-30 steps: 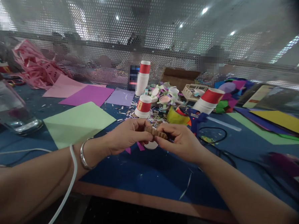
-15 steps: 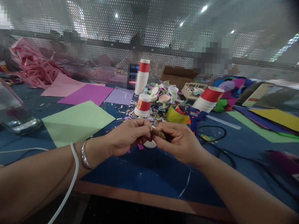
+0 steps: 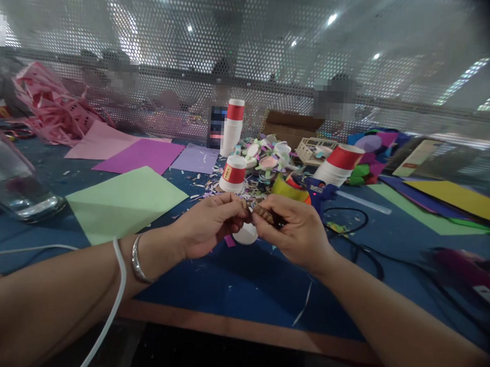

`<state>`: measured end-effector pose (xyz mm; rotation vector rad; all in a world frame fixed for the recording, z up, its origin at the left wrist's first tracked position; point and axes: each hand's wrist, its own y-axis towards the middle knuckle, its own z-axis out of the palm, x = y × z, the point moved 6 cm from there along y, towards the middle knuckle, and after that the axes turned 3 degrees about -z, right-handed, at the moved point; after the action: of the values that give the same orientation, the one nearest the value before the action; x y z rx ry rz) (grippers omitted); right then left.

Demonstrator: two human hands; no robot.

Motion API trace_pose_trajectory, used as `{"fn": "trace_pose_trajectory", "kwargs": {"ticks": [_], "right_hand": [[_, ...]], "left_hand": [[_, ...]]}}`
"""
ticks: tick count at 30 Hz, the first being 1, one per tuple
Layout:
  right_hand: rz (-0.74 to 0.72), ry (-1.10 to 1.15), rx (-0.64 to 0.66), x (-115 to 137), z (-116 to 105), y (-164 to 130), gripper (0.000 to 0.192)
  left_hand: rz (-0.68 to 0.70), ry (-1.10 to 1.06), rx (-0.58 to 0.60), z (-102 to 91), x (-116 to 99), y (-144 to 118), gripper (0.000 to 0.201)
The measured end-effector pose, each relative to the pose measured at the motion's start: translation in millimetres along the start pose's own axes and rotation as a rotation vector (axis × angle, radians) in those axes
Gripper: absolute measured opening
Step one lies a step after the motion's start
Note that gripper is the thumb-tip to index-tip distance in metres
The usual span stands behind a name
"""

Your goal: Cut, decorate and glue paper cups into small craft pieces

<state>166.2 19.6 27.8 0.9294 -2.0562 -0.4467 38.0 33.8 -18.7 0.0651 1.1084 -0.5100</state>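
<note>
Over the table's near middle, my right hand pinches a small brown ridged piece that looks like corrugated cardboard. Fingertips of my left hand are closed at the piece's left end; fingers hide part of the grip. Just below both hands lies a white round disc. Beyond them, an upside-down red and white paper cup stands among paper scraps. A blue glue gun with a clear glue stick is just past my right hand, beside a yellow tape roll.
Stacked paper cups stand at the back, and another stack leans at right. Green paper and a glass of water are at left. A black cable runs right; a white cord crosses my left forearm.
My fingertips have shifted slightly on the brown piece, and the left ones sit nearer its end. More of the white disc below shows. The view has moved slightly.
</note>
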Motion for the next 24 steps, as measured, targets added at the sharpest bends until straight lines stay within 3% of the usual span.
{"fn": "trace_pose_trajectory", "kwargs": {"ticks": [3,8,12,18,24], "right_hand": [[0.037,0.023,-0.045,-0.4,-3.0,-1.1,0.019],[0.151,0.058,-0.126,-8.8,-15.2,-2.1,0.022],[0.228,0.13,0.015,-22.1,-7.1,-0.4,0.023],[0.304,0.12,0.226,-33.8,9.4,-2.7,0.029],[0.363,0.15,0.283,-34.0,13.2,-4.3,0.034]], "left_hand": [[0.065,0.036,-0.065,-5.9,-7.7,-0.2,0.014],[0.263,0.121,-0.267,-32.9,-37.9,0.5,0.015],[0.245,0.276,-0.18,-34.2,-42.0,5.9,0.009],[0.218,0.59,0.023,-15.8,-29.2,4.1,0.017],[0.251,0.65,0.039,-14.5,-28.2,1.3,0.021]]}}
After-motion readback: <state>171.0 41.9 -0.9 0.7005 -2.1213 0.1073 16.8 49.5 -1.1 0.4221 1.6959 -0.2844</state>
